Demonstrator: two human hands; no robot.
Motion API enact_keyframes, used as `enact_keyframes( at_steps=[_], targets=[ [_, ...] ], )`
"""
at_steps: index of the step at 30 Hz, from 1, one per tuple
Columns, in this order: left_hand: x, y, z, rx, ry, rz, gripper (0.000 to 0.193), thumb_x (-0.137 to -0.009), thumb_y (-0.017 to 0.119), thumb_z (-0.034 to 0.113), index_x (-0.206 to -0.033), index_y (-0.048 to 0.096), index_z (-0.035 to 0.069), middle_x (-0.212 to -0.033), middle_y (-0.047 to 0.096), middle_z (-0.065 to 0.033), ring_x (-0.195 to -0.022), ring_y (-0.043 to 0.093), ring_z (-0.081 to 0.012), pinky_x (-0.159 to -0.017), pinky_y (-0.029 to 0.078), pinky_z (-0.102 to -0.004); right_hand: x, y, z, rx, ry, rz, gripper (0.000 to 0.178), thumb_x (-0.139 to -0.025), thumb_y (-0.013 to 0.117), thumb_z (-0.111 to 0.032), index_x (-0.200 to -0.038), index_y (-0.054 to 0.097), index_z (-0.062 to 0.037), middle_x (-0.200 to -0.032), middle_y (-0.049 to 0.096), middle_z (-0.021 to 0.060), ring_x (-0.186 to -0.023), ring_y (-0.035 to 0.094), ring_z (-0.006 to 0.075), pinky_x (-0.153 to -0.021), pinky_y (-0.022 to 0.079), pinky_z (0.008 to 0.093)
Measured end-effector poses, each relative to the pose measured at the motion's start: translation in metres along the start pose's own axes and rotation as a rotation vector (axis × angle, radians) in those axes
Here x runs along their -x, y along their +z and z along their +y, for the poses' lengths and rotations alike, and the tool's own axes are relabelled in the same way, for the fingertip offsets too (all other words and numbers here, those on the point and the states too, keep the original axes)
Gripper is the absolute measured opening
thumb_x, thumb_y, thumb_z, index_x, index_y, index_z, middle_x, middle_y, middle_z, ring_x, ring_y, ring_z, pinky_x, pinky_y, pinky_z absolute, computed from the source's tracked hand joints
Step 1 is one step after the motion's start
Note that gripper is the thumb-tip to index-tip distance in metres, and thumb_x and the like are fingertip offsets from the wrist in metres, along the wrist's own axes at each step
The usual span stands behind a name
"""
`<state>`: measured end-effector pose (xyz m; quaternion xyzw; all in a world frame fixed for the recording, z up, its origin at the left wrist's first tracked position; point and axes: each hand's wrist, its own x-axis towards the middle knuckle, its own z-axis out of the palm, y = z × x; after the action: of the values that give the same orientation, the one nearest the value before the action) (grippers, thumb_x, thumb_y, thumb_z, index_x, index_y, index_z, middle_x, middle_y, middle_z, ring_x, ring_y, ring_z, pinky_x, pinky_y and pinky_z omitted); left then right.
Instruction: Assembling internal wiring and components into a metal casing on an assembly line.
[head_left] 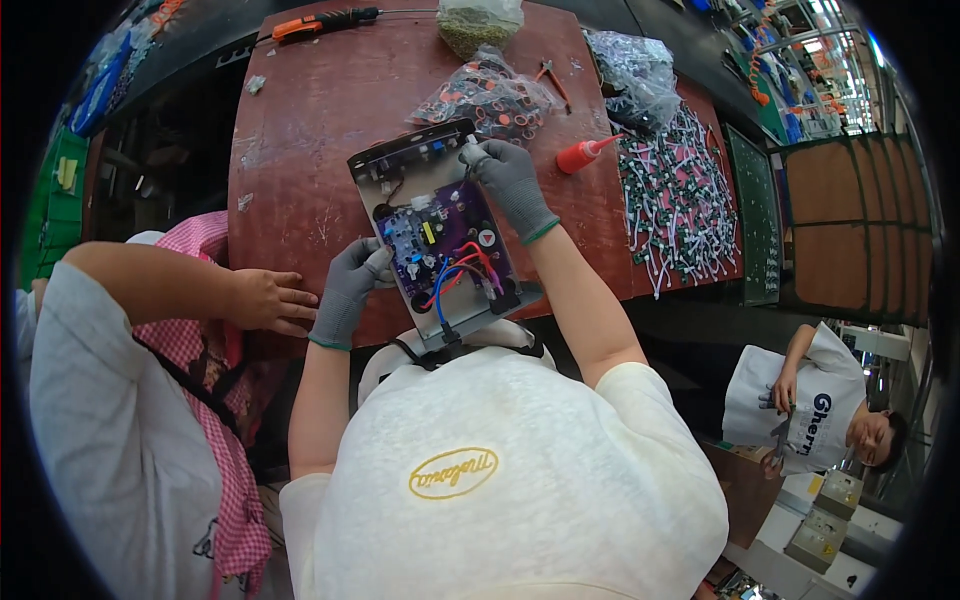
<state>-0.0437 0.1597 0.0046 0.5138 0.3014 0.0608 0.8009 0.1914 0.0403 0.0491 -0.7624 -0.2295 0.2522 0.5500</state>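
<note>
An open metal casing tilts above the near edge of the table, with a purple circuit board inside it. Red and blue wires loop over the lower part of the board. My left hand, in a grey glove, grips the casing's left side, thumb over the rim. At the upper right corner, my gloved right hand is closed in a pinch beside the black end panel. What its fingertips hold is too small to make out; a thin dark wire runs close by.
Behind the casing lie a bag of black and orange rings, orange-handled pliers and an electric screwdriver. A red bottle stands right, near a heap of white-wired parts. A co-worker's hand rests on the table at left.
</note>
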Motion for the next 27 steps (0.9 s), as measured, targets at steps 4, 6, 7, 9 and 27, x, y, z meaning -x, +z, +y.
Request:
enact_keyframes(
  at_steps=[4,6,7,9,27],
  targets=[
    [0.001,0.001,0.002,0.028,-0.003,-0.005,0.02,-0.091,0.061,0.021,-0.099,0.062,0.002,-0.083,0.062,-0.0014,-0.071,0.06,-0.0078,-0.067,0.054,-0.0251,0.008,0.003,-0.006,-0.001,-0.057,-0.009,0.036,-0.088,0.062,-0.029,-0.069,0.06,0.0015,-0.058,0.053,0.0038,-0.057,0.045,0.009,-0.053,0.038,0.0289],
    [0.001,0.001,0.003,0.014,0.0,-0.005,0.02,-0.091,0.061,0.021,-0.1,0.062,0.002,-0.083,0.062,-0.0013,-0.071,0.06,-0.0078,-0.067,0.054,-0.0252,0.009,0.003,-0.003,0.207,-0.125,-0.014,0.033,-0.088,0.061,-0.028,-0.072,0.06,0.0009,-0.059,0.055,0.0085,-0.055,0.048,0.0127,-0.055,0.04,0.0313],
    [0.001,0.0,0.003,0.0,0.005,-0.008,0.02,-0.091,0.061,0.021,-0.1,0.062,0.002,-0.084,0.062,-0.0012,-0.071,0.06,-0.0077,-0.067,0.054,-0.0254,0.01,0.004,-0.003,0.205,-0.124,-0.016,0.033,-0.088,0.061,-0.028,-0.072,0.06,0.0009,-0.059,0.055,0.0085,-0.055,0.048,0.0127,-0.055,0.04,0.0313],
    [0.0,0.0,0.002,0.004,-0.01,-0.002,0.02,-0.091,0.061,0.021,-0.1,0.062,0.002,-0.084,0.062,-0.0013,-0.071,0.059,-0.0077,-0.068,0.054,-0.0254,0.014,0.01,-0.008,0.262,-0.134,0.061,0.029,-0.087,0.061,-0.027,-0.074,0.061,-0.0006,-0.061,0.057,0.0129,-0.055,0.054,0.0192,-0.056,0.042,0.0344],
    [-0.006,-0.009,0.007,-0.341,0.145,0.107,0.022,-0.09,0.061,0.019,-0.104,0.059,0.003,-0.088,0.062,-0.0034,-0.077,0.06,-0.0113,-0.07,0.052,-0.0273,0.013,0.024,-0.015,0.541,-0.316,0.219,0.023,-0.084,0.062,-0.027,-0.074,0.062,-0.0056,-0.065,0.06,0.0133,-0.061,0.059,0.0296,-0.057,0.044,0.0396]
  ],
)
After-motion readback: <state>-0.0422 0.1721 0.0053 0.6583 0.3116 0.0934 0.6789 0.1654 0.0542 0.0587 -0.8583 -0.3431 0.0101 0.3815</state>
